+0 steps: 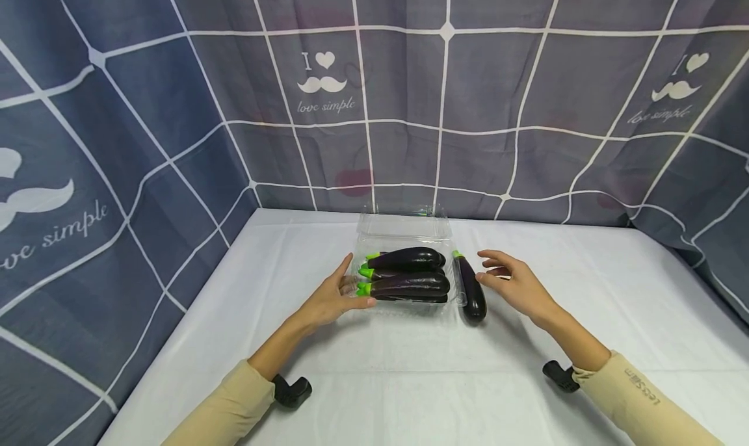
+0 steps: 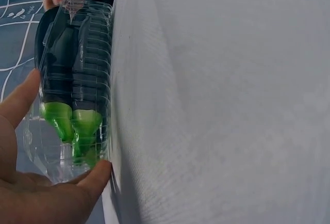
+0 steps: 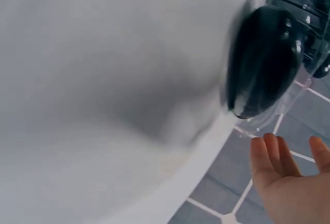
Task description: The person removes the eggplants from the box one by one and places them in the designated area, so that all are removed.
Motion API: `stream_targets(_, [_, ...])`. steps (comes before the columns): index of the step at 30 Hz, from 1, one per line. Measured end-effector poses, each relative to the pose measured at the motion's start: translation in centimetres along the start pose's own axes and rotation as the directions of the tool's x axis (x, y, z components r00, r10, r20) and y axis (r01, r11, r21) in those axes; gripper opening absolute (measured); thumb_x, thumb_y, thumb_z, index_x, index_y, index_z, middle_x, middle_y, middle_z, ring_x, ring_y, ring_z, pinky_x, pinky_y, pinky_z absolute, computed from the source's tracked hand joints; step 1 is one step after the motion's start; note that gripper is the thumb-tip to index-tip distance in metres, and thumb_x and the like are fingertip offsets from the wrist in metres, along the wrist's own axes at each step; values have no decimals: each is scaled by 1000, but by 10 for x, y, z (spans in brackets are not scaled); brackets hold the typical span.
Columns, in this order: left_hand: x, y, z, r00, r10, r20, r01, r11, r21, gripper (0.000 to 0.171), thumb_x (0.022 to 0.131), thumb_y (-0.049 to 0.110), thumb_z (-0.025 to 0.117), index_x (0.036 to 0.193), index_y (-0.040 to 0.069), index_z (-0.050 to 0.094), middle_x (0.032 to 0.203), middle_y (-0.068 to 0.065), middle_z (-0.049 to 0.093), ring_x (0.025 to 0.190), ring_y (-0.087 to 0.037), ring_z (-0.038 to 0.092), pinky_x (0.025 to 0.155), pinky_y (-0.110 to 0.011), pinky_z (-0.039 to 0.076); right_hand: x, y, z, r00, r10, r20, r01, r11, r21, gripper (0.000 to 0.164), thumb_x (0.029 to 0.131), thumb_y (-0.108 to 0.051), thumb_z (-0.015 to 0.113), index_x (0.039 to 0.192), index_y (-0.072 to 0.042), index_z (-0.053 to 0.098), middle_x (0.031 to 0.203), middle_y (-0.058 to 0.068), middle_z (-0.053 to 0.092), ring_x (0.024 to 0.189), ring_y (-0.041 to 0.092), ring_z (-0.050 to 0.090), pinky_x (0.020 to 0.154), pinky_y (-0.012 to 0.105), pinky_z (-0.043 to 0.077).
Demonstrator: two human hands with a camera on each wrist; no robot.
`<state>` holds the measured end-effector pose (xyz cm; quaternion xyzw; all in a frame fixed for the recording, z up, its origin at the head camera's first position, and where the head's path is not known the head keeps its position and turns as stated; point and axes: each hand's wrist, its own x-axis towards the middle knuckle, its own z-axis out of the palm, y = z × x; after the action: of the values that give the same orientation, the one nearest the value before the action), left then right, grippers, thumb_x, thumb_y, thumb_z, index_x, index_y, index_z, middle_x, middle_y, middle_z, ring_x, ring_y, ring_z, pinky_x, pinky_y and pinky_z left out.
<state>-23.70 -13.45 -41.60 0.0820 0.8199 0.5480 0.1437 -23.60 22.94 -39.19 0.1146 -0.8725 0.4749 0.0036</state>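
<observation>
A clear plastic clamshell box [image 1: 404, 228] holds several dark purple eggplants [image 1: 404, 283], their green caps pointing left. My left hand [image 1: 330, 296] grips the box's left end, thumb along the near side and fingers spread at the end wall. In the left wrist view the green caps [image 2: 85, 126] show through the box wall between thumb and forefinger. One more eggplant [image 1: 473, 293] lies on the cloth against the box's right end, cap pointing away. Just right of it is my right hand [image 1: 515, 287], holding nothing, fingers loosely bent. The right wrist view shows a gap between fingertips and that eggplant [image 3: 268, 61].
The box's transparent lid [image 1: 404, 212] stands folded back toward the rear curtain [image 1: 404, 153]. A white cloth [image 1: 421, 394] covers the table. Grey gridded curtains rise at the back and both sides. Black wrist mounts [image 1: 290, 392] hang under both sleeves.
</observation>
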Motion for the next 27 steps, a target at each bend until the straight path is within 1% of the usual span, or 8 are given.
stream_targets(2, [0, 0, 0, 1000, -1, -1, 1, 1000, 1, 112, 81, 34, 83, 160, 25, 5, 152, -24, 36, 140, -41, 33, 104, -58, 37, 3, -4, 0, 1000, -14, 2, 13, 1000, 17, 51, 95, -16, 66, 141, -1, 51, 131, 26, 56, 115, 34, 58, 91, 39, 48])
stream_targets(5, [0, 0, 1, 1000, 1, -4, -1, 1000, -2, 111, 81, 33, 83, 161, 25, 6, 151, -25, 36, 139, -41, 34, 104, -59, 37, 9, -10, 2, 999, -39, 12, 39, 998, 47, 49, 95, -16, 67, 140, -1, 52, 132, 24, 55, 118, 35, 57, 94, 38, 47])
stream_targets(10, [0, 0, 1, 1000, 6, -5, -6, 1000, -9, 112, 81, 32, 83, 161, 22, 5, 151, -25, 36, 139, -42, 34, 103, -59, 38, 23, -26, 6, 994, -97, 47, 94, 993, 75, 46, 94, -13, 68, 136, 0, 56, 131, 21, 57, 121, 38, 53, 101, 42, 44])
stream_targets(16, [0, 1, 1, 1000, 14, -6, -14, 1000, -16, 112, 81, 31, 83, 161, 23, 5, 151, -26, 35, 140, -41, 34, 103, -58, 39, 43, -43, 16, 982, -164, 90, 156, 984, 84, 43, 93, -13, 68, 133, -1, 58, 133, 16, 57, 122, 34, 52, 102, 43, 43])
stream_targets(21, [-1, 1, 0, 1000, 13, -3, -13, 1000, -20, 111, 82, 32, 83, 161, 23, 5, 152, -25, 35, 140, -42, 33, 103, -59, 38, 52, -46, 28, 971, -189, 148, 177, 980, 87, 42, 92, -15, 70, 132, -1, 60, 134, 15, 57, 123, 35, 50, 103, 47, 40])
stream_targets(24, [-1, 1, 0, 1000, 8, 8, -8, 1000, -16, 112, 82, 32, 82, 161, 22, 4, 151, -25, 36, 140, -43, 32, 103, -59, 38, 57, -45, 34, 965, -210, 156, 201, 977, 74, 41, 92, -15, 70, 130, -1, 62, 131, 14, 59, 122, 36, 50, 103, 50, 39])
stream_targets(27, [0, 1, 0, 1000, 6, 9, -5, 1000, -17, 111, 83, 31, 82, 161, 21, 3, 151, -24, 37, 140, -42, 33, 103, -59, 37, 63, -47, 39, 955, -253, 156, 248, 968, 49, 39, 91, -16, 71, 127, -2, 64, 128, 13, 62, 121, 37, 51, 101, 52, 40])
